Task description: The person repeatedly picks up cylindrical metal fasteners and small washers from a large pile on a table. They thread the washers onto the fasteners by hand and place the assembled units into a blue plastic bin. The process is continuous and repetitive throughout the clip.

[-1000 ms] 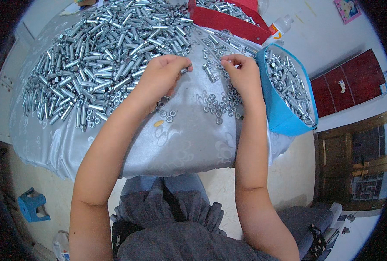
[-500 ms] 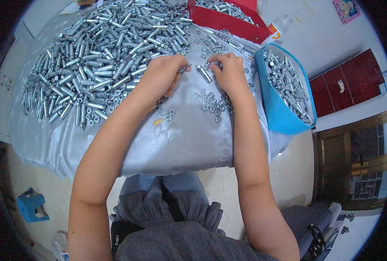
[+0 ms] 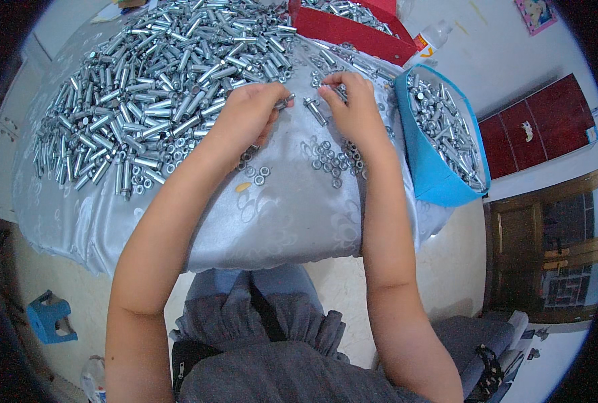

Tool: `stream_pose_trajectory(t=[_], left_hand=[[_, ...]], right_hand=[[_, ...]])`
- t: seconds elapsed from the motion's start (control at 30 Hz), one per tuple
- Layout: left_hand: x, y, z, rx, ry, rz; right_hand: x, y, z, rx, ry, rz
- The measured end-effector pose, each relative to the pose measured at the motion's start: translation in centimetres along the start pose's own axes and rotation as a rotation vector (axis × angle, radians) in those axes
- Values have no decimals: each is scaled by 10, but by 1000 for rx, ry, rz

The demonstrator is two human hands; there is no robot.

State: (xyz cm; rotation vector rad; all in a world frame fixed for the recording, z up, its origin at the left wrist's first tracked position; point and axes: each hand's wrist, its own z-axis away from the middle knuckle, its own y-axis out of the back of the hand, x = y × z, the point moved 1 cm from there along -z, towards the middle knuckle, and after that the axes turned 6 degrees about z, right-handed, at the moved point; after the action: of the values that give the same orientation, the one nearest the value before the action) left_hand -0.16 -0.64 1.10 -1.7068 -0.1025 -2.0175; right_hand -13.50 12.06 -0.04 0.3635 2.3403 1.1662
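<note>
The left hand (image 3: 250, 111) pinches a metal sleeve anchor (image 3: 285, 103) between thumb and forefinger; the right hand (image 3: 354, 107) is curled with thumb and forefinger close, and I cannot tell whether it holds anything. Between them a loose bolt (image 3: 315, 112) lies on the silvery cloth-covered tabletop (image 3: 279, 232). Hex nuts (image 3: 336, 160) cluster nearer the person; left spreads a large anchor heap (image 3: 158, 101), right stands a filled blue bin (image 3: 443, 191), and beyond is a red box (image 3: 352, 39).

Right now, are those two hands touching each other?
Apart. The head view shows silvery tablecloth and a loose metal anchor bolt between the left hand and the right hand.
</note>
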Motion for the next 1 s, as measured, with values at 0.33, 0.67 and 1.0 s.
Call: stream_pose_trajectory(t=[0.33,0.67,1.0], left_hand=[[5,0,3,17,-30,61],[-1,1,-2,24,-22,26],[-10,8,-11,91,-415,-197]], right_hand=[[-36,2,2,-133,16,-581],[-38,5,2,-94,25,-557],[-48,9,6,-138,-24,-751]])
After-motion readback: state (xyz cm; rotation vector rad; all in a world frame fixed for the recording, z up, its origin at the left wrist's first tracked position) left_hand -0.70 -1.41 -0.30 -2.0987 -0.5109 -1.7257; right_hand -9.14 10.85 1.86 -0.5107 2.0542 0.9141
